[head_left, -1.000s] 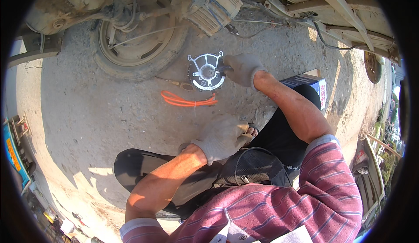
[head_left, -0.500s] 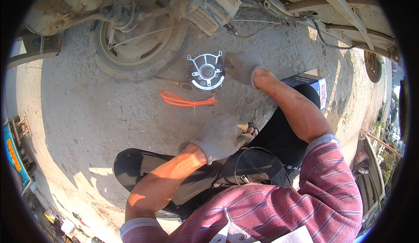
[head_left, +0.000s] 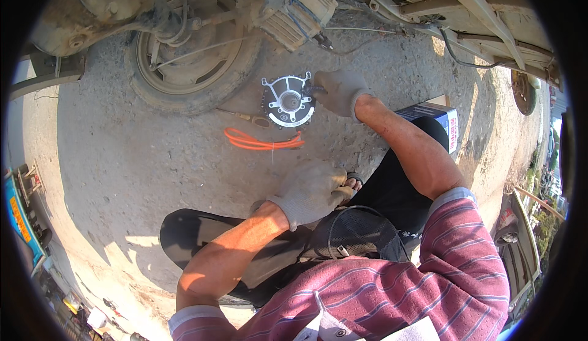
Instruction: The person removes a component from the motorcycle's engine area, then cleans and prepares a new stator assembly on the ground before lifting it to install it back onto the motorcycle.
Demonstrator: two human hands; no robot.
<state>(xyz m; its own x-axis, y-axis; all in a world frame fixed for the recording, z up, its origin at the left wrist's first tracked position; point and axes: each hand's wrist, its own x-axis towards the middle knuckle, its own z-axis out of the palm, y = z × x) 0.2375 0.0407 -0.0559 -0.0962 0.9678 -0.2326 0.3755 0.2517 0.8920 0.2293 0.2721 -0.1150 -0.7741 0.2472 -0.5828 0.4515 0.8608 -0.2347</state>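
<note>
Right grip [head_left: 335, 93] at round spoked metal part [head_left: 290, 101], left grip [head_left: 314, 189] apart, both fabric-gloved, holds unclear, looped orange cable [head_left: 269, 145]

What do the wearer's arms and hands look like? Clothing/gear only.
Left hand and right hand: both in greyish work gloves, browner toward the fingers, grey at the wrists. Forearms bare. Short sleeves: dusty maroon with thin pale and dark stripes, ending near the elbows in pale grey-blue cuffs.
</note>
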